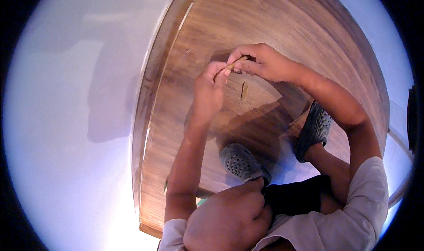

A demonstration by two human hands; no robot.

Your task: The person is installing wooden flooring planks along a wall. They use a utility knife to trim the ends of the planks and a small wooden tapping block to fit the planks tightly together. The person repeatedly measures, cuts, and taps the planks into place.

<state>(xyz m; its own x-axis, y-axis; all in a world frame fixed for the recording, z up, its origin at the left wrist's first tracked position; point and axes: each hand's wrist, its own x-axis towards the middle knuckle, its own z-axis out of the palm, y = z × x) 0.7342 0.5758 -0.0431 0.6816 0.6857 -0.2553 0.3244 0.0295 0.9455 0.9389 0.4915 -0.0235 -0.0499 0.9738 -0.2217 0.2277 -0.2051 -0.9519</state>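
Note:
A thin yellowish-brown strip [231, 66] is held up above the floor between my two hands; its exact kind is too small to make out. The fingertips of my left hand [210, 89] pinch one end. Close beside them, my right hand [270, 63] pinches the strip with thumb and fingers, covering part of it. Just below the hands, a similar short, narrow piece [244, 92] lies on the wood-patterned floor [212, 25], apart from both hands.
A pale wall [88, 96] rises on the left, with a skirting strip [154, 70] along its foot. My feet are in dark perforated clogs, one [240, 160] below the hands and the other [314, 129] to the right. My bent knee [221, 224] fills the lower middle.

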